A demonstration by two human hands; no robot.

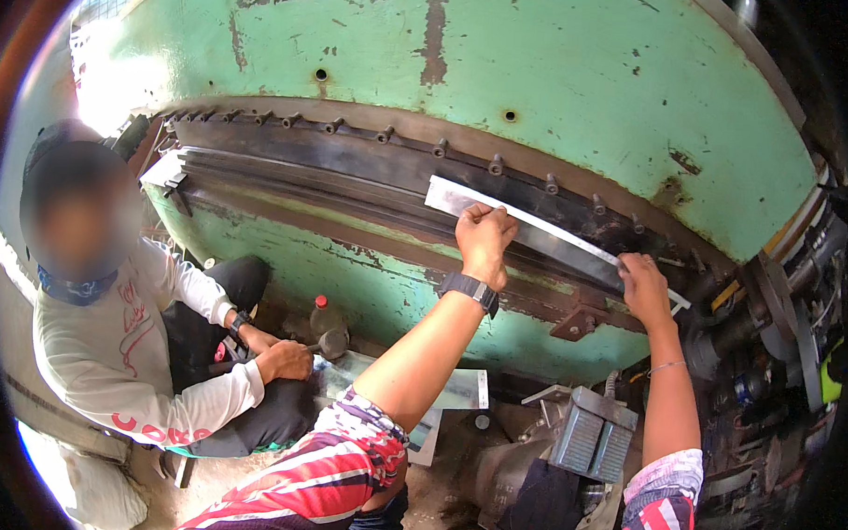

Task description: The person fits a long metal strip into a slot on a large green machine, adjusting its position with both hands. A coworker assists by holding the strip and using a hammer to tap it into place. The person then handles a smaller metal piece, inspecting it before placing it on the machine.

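1. Head view, main subject. A long, flat metal strip [537, 233] lies in the slot between the upper and lower jaws of a green press brake [561, 74]. Its long axis follows the slot, running from upper left down to lower right.

2. Head view, left hand [484, 237]. The fingers are curled over the strip's upper edge near its left end, closed on the metal. A dark wristwatch [472, 289] sits on this wrist.

3. Head view, right hand [644, 287]. It grips the strip near its right end, fingers closed on it, beside a brown bracket [579, 322] on the lower beam.

4. Head view, technique. Judged from this pose, good practice is to keep both ends level, seat the strip's back edge evenly along the die line, and keep the fingertips outside the slot.

5. Head view, surroundings. A second person in a white long-sleeved shirt [112, 366] crouches at lower left, one hand [285, 360] resting on a shiny sheet [448, 389] on the floor. A small red-capped bottle [322, 316] stands just behind.
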